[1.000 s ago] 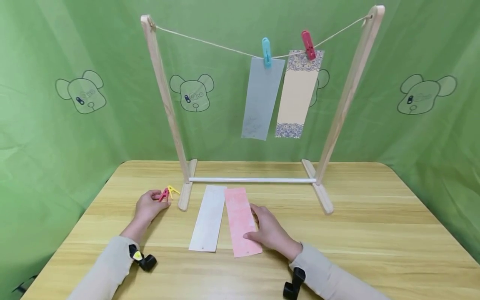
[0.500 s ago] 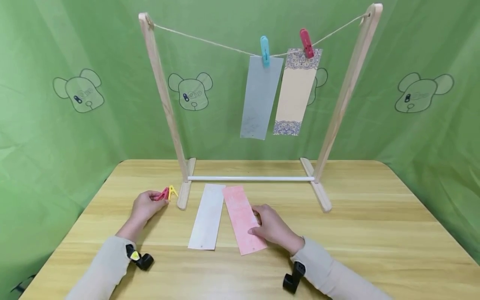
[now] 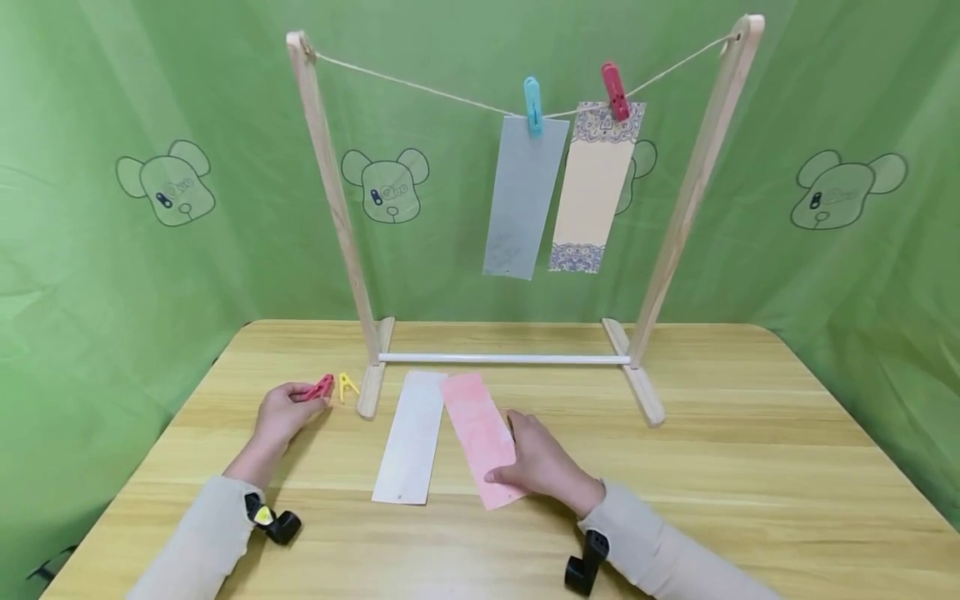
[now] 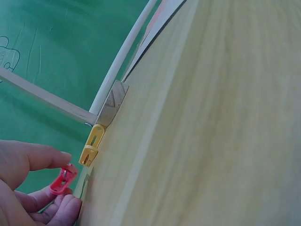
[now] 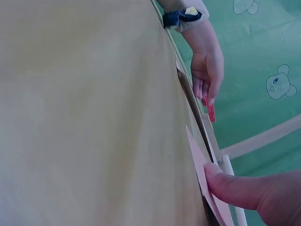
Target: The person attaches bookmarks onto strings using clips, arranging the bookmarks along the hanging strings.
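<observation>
Pink card (image 3: 471,417) sits near centre on the table (image 3: 750,467), angled, far end leaning left. Right hand (image 3: 543,454) grips its right edge: thumb on the face, fingers at the edge. Far left corner is up against the far end of the white card (image 3: 410,437) lying to its left; can't tell if they touch. Left hand (image 3: 285,417), well left, pinches a red clip (image 3: 321,387) between thumb and fingers. Yellow clip (image 4: 91,148) stands on the table just right of that, near the left foot of the wooden stand (image 3: 686,225).

Stand is at the far side, white bar (image 3: 502,359) joining its feet low down. String (image 3: 412,84) sags between the posts. Blue clip (image 3: 533,104) holds a grey-blue card (image 3: 525,200) on it; right of that, a second red peg (image 3: 615,90) holds a cream patterned card (image 3: 597,187). Green cloth (image 3: 225,267) with bear heads behind.
</observation>
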`<action>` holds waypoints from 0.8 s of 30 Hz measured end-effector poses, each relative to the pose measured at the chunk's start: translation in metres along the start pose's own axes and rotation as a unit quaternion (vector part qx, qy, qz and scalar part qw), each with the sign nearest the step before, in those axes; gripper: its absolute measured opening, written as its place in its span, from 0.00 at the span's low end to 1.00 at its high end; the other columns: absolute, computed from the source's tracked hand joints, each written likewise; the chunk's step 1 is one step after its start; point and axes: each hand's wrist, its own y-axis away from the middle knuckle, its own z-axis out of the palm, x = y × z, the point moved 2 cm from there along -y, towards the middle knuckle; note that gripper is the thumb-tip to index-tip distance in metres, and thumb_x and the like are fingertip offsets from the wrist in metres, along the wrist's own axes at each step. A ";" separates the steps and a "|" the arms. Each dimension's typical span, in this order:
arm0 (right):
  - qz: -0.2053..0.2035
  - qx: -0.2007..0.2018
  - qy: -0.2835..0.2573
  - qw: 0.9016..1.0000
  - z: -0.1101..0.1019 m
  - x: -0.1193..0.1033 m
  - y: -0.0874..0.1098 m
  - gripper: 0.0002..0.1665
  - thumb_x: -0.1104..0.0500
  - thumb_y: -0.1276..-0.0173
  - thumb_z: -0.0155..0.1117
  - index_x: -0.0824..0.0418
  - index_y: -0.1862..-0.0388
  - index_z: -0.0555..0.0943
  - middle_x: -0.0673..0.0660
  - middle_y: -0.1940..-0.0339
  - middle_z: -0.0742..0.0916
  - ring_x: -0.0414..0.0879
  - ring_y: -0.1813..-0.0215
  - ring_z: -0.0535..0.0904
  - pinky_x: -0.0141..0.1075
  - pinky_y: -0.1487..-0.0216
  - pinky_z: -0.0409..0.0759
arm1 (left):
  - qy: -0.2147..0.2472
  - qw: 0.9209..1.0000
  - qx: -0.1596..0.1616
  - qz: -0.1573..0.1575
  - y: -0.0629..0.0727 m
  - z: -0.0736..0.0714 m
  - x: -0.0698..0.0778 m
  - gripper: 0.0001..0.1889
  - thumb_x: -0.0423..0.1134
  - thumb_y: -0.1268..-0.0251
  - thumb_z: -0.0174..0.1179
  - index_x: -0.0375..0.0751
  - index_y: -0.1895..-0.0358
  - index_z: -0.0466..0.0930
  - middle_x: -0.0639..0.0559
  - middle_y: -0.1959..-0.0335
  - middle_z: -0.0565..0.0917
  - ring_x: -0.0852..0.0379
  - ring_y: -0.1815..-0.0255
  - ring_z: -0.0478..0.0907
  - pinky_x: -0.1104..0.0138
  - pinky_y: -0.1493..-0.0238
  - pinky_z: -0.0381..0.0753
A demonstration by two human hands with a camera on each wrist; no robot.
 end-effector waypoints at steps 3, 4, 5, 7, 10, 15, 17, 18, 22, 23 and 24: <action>0.011 -0.006 -0.009 1.000 -0.003 0.000 -0.002 0.48 0.56 0.55 0.80 0.75 0.39 0.67 0.66 0.47 0.80 0.55 0.48 0.77 0.47 0.47 0.78 | 0.027 1.000 0.005 -0.006 -0.001 -0.002 -0.001 0.22 0.34 0.43 0.64 0.25 0.47 0.72 0.43 0.61 0.78 0.62 0.68 0.73 0.77 0.70 0.78; 0.016 -0.007 -0.015 1.000 -0.005 0.001 -0.003 0.46 0.57 0.54 0.79 0.74 0.40 0.68 0.65 0.49 0.81 0.53 0.51 0.78 0.45 0.50 0.79 | 0.035 0.999 0.008 -0.008 -0.001 -0.003 -0.001 0.22 0.34 0.43 0.64 0.25 0.47 0.72 0.44 0.62 0.79 0.63 0.69 0.73 0.77 0.70 0.78; 0.023 -0.010 -0.027 0.999 -0.007 0.002 -0.005 0.42 0.58 0.52 0.78 0.73 0.42 0.70 0.63 0.54 0.82 0.51 0.56 0.79 0.43 0.55 0.80 | 0.043 0.999 0.012 -0.009 -0.001 -0.004 0.000 0.22 0.34 0.43 0.64 0.26 0.47 0.72 0.45 0.62 0.79 0.64 0.70 0.73 0.76 0.71 0.78; 0.038 -0.017 -0.056 0.998 -0.011 0.006 -0.008 0.31 0.60 0.47 0.74 0.72 0.48 0.73 0.59 0.62 0.83 0.46 0.64 0.78 0.38 0.64 0.80 | 0.056 0.998 0.022 -0.010 0.000 -0.007 0.002 0.22 0.35 0.43 0.65 0.27 0.47 0.72 0.46 0.62 0.79 0.66 0.72 0.73 0.75 0.71 0.79; 0.059 -0.034 -0.137 0.988 -0.017 0.014 -0.014 0.15 0.64 0.40 0.67 0.71 0.58 0.76 0.55 0.74 0.79 0.42 0.75 0.73 0.31 0.75 0.74 | 0.080 0.996 0.036 0.002 0.001 -0.010 0.008 0.22 0.34 0.44 0.66 0.29 0.47 0.73 0.51 0.63 0.79 0.68 0.72 0.74 0.75 0.70 0.79; 0.074 -0.069 -0.240 0.966 -0.027 0.026 -0.021 0.10 0.65 0.36 0.61 0.72 0.62 0.75 0.52 0.77 0.77 0.40 0.75 0.71 0.28 0.74 0.72 | 0.106 0.993 0.035 0.040 0.003 -0.012 0.020 0.24 0.35 0.44 0.67 0.31 0.45 0.74 0.59 0.68 0.79 0.69 0.71 0.74 0.77 0.68 0.78; 0.069 -0.075 -0.253 0.962 -0.030 0.027 -0.022 0.10 0.65 0.35 0.60 0.73 0.62 0.75 0.51 0.77 0.77 0.39 0.74 0.71 0.28 0.74 0.73 | 0.103 0.992 0.034 0.060 0.004 -0.013 0.026 0.24 0.37 0.44 0.67 0.32 0.45 0.75 0.61 0.68 0.78 0.68 0.70 0.73 0.77 0.69 0.77; 0.065 -0.076 -0.259 0.961 -0.032 0.027 -0.022 0.10 0.65 0.35 0.60 0.73 0.61 0.74 0.51 0.77 0.76 0.39 0.74 0.70 0.28 0.74 0.72 | 0.102 0.992 0.034 0.071 0.005 -0.012 0.030 0.24 0.39 0.43 0.67 0.32 0.45 0.76 0.61 0.68 0.78 0.68 0.69 0.73 0.77 0.69 0.76; 0.047 -0.071 -0.269 0.959 -0.041 0.024 -0.023 0.08 0.66 0.35 0.59 0.72 0.62 0.73 0.50 0.78 0.75 0.39 0.74 0.69 0.28 0.74 0.72 | 0.114 0.987 0.016 0.112 0.008 -0.008 0.048 0.24 0.43 0.42 0.66 0.34 0.45 0.76 0.60 0.63 0.80 0.67 0.64 0.75 0.77 0.61 0.78; 0.040 -0.069 -0.270 0.960 -0.044 0.022 -0.024 0.08 0.67 0.35 0.59 0.72 0.62 0.73 0.50 0.78 0.74 0.40 0.74 0.69 0.28 0.74 0.71 | 0.122 0.985 0.011 0.119 0.009 -0.007 0.053 0.24 0.43 0.41 0.66 0.33 0.44 0.76 0.59 0.62 0.81 0.67 0.62 0.76 0.77 0.59 0.78; 0.036 -0.067 -0.269 0.960 -0.046 0.021 -0.025 0.08 0.67 0.35 0.59 0.72 0.63 0.72 0.50 0.79 0.74 0.40 0.74 0.69 0.28 0.74 0.72 | 0.130 0.984 0.007 0.124 0.009 -0.007 0.058 0.25 0.44 0.41 0.66 0.33 0.44 0.76 0.60 0.61 0.81 0.68 0.61 0.76 0.78 0.58 0.78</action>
